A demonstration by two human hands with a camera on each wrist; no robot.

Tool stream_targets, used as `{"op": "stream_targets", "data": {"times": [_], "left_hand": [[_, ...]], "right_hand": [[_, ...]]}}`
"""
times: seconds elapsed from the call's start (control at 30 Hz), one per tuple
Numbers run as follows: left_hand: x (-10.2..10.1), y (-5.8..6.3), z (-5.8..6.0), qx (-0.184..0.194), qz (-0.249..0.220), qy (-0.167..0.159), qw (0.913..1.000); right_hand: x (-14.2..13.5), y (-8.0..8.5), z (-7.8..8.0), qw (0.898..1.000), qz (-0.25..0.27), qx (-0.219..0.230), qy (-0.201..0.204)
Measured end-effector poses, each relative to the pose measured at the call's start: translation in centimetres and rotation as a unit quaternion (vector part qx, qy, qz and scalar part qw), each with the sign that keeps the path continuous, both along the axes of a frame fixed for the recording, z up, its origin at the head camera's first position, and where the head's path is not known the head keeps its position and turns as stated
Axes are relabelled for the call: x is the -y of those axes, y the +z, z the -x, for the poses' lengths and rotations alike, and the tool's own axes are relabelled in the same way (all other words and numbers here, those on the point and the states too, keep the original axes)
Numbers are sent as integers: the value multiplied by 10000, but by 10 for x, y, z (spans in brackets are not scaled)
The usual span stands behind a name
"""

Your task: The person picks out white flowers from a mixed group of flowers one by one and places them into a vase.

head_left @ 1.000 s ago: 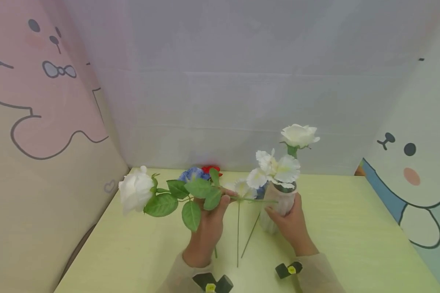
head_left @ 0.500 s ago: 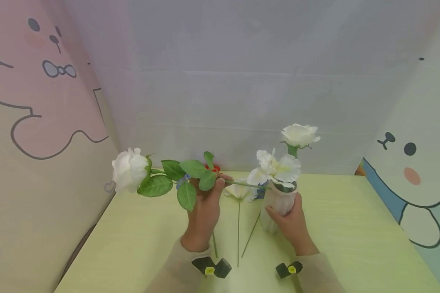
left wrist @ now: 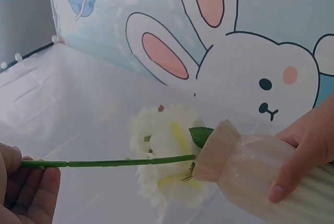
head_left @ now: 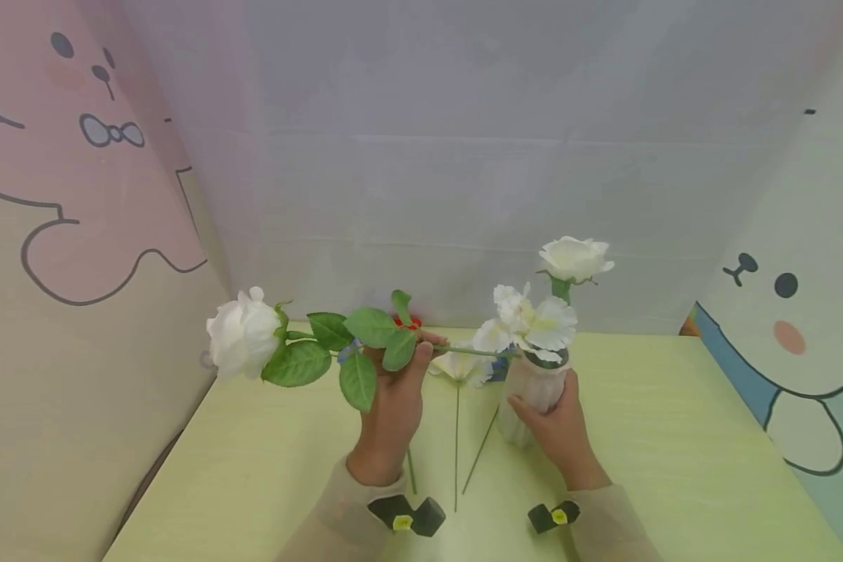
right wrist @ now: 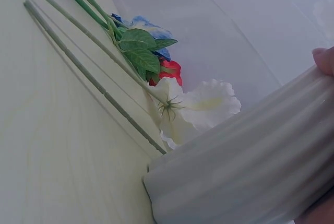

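Note:
My left hand (head_left: 392, 417) pinches the green stem of a white artificial rose (head_left: 244, 334) between thumb and fingers. The rose lies nearly level, its bloom pointing left and its leaves over the hand. In the left wrist view, the bare stem (left wrist: 104, 163) runs right to the mouth of a pale ribbed vase (left wrist: 250, 169); its tip overlaps the rim there. My right hand (head_left: 565, 437) grips the vase around its side. Out of the vase rise a white ruffled flower (head_left: 534, 321) and a second white rose (head_left: 574, 259).
Behind the vase lie a white flower (right wrist: 201, 104), a blue flower (right wrist: 151, 28) and a red flower (right wrist: 169, 72), their stems stretching toward the front of the pale yellow table (head_left: 681, 445). A plain curtain (head_left: 421, 195) hangs at the back, with cartoon-printed walls on both sides.
My left hand has raised the rose slightly and shifted left, bringing the stem's end from in front of the vase to its mouth. The right hand and vase have stayed in place.

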State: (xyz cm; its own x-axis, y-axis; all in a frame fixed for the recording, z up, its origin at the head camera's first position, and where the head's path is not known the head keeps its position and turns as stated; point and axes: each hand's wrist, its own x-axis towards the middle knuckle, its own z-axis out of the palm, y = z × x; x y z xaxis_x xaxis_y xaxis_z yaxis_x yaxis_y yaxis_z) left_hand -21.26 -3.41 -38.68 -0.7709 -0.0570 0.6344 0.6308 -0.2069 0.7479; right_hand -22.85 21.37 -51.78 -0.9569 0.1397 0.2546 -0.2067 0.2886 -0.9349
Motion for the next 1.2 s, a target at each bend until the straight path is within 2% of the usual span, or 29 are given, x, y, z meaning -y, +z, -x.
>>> {"op": "stream_targets", "data": {"times": [0.13, 0.2, 0.3, 0.47, 0.57, 0.8, 1.03, 1.2], "left_hand": [[0, 2, -4, 161, 24, -297, 9994], [-1, 4, -5, 131, 29, -320, 9994], [-4, 7, -4, -103, -42, -202, 9997], [-10, 6, 2, -422, 126, 178, 9989], [-15, 3, 7, -437, 152, 161, 9988], [-27, -6, 17, -427, 58, -121, 9990], [-37, -19, 23, -175, 154, -120, 9997], [-42, -24, 25, 6, 375, -26, 9993]], "right_hand": [[0, 1, -1, 10000, 49, 24, 15], [0, 2, -1, 10000, 74, 45, 20], [0, 2, -1, 10000, 72, 67, -5], [1, 2, 0, 9999, 150, 21, -9], [1, 3, 0, 9998, 191, 11, -3], [1, 2, -1, 9999, 118, -13, -62], [2, 2, -1, 9999, 142, -30, -36], [3, 1, -1, 9998, 74, -150, -73]]}}
